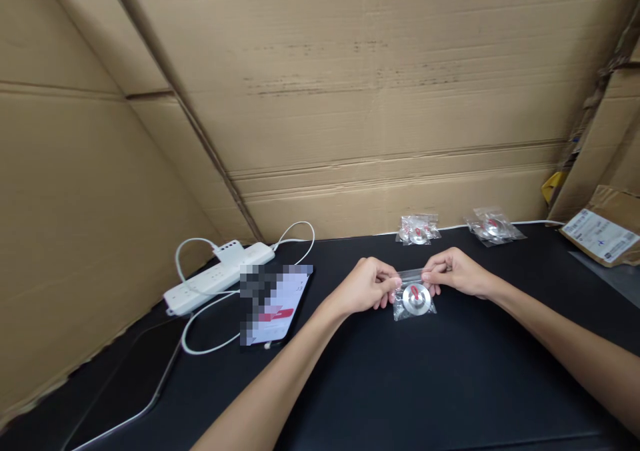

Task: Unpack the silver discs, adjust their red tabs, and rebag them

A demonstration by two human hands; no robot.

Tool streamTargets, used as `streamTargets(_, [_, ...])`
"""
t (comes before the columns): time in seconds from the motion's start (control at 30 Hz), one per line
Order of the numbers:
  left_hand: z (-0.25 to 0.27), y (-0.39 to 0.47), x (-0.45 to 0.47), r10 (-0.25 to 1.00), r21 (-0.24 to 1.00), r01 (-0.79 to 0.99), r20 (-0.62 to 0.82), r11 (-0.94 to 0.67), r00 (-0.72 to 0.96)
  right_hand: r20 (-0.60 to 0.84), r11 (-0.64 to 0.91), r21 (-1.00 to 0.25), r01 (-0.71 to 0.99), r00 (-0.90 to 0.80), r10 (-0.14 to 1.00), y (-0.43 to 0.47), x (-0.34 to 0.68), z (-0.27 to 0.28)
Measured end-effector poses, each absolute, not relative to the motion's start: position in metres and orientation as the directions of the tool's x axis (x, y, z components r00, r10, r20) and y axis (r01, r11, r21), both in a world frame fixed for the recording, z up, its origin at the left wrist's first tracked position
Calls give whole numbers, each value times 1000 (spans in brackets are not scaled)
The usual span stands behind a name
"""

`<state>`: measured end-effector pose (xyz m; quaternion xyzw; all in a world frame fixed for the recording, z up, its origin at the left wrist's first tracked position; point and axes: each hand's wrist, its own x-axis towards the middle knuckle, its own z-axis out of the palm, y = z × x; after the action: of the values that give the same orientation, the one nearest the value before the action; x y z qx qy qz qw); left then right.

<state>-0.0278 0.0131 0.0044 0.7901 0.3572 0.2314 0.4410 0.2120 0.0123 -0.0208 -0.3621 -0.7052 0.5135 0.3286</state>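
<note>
Between my two hands is a small clear plastic bag (399,312), its top edge stretched across. Inside it lies a round silver metal disc (424,302) with a red piece at its centre. My left hand (369,284) pinches the bag's upper left corner between thumb and fingers. At the upper right corner, my right hand (451,273) grips the same bag in a pinch. The bag hangs at or just above the black table; I cannot tell whether it touches.
Bagged discs lie in two piles at the back, a left pile (419,229) and a right pile (493,227). On the left are a white power strip (200,287), cables, a lit phone (285,304) and a dark tablet (130,384). A labelled package (603,231) sits right; cardboard walls (390,104) surround the table.
</note>
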Motion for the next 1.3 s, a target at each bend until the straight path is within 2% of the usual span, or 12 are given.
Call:
streamTargets(0.17, [2,13,-27,777,900,324,26,-292,629,101,204,-969,141,-528,843,11,214,-20])
streamTargets(0.33, [2,14,-24,805,971,160,48,-175,592,117,183,-979,94,-477,871,8,207,-17])
streamTargets(0.47, [2,14,-21,814,985,74,86,-157,575,117,168,-983,70,-468,876,6,201,-19])
streamTargets(0.63, [2,16,-22,840,994,-6,93,-107,535,100,84,-995,-55,-421,902,9,199,-23])
streamTargets(0.8, [2,20,-24,905,999,38,2,-20,426,70,35,-989,-145,-246,967,20,217,-19])
streamTargets(0.9, [2,20,-23,914,998,69,-31,3,405,66,68,-987,-144,20,998,33,243,-19])
streamTargets(0.97, [1,20,-22,907,996,84,-46,12,418,93,108,-992,-63,201,975,42,262,-22])
streamTargets(1.03, [-1,20,-22,898,995,99,-52,9,437,182,142,-980,142,325,928,50,280,-27])
streamTargets(1.23, [-4,21,-21,882,992,129,-64,4,466,277,106,-919,380,429,860,61,311,-35])
streamTargets(1.3, [-5,21,-21,882,991,135,-68,5,467,339,84,-863,498,447,828,64,316,-37])
